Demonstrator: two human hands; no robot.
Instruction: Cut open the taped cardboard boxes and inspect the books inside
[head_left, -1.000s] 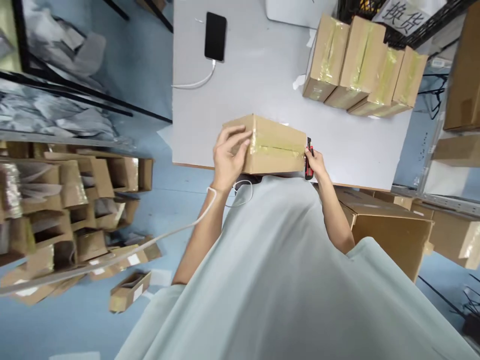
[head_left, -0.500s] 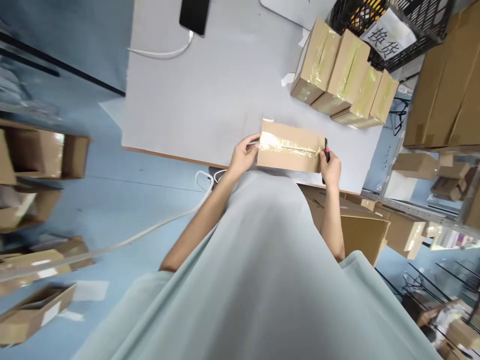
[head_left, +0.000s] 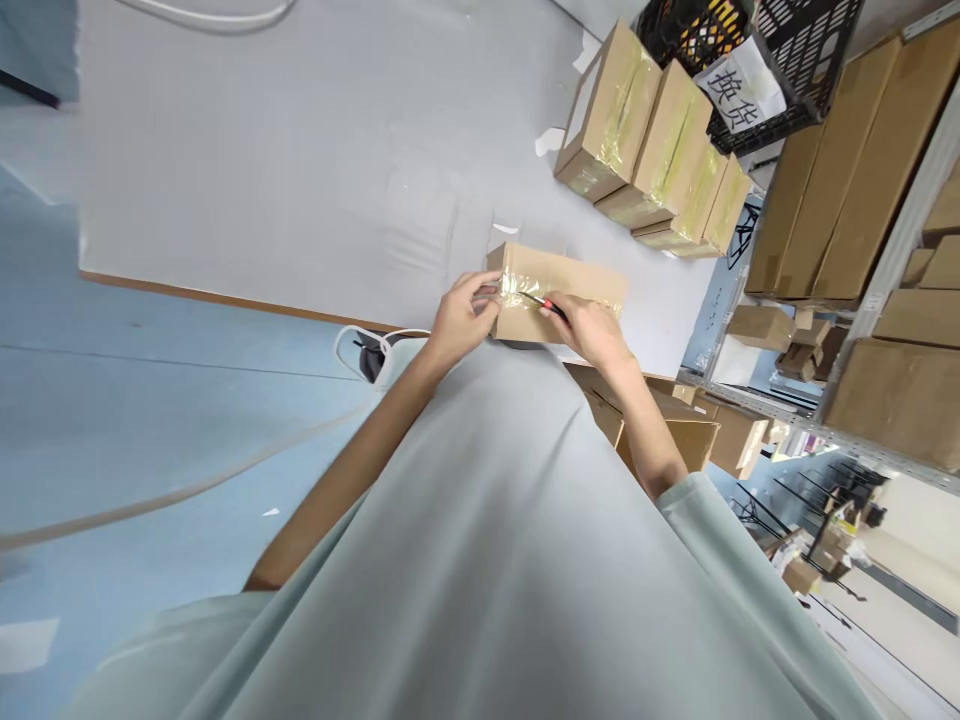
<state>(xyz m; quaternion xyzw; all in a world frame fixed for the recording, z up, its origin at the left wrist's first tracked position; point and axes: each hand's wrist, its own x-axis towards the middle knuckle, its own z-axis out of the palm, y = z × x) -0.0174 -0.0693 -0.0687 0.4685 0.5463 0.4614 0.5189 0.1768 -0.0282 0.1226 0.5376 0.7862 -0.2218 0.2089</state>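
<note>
We have the taped cardboard box (head_left: 559, 305) lying at the near edge of the white table (head_left: 300, 180), close to our body. Our left hand (head_left: 459, 322) braces the box's left end, thumb and fingers curled on the taped corner. Our right hand (head_left: 591, 330) is closed around a red-and-black cutter (head_left: 546, 303), tip lying on the shiny tape seam along the top. We judge the cut to be under way near the left end; flaps look closed, whether the seam is slit through we cannot tell. Four sealed boxes (head_left: 651, 150) stand in a row further back on the table, beside a black crate (head_left: 780, 50) with a paper label. Pale blue floor to the left, white cable (head_left: 360, 345) hanging by the table edge, shelving with cartons (head_left: 840, 200) to the right.
</note>
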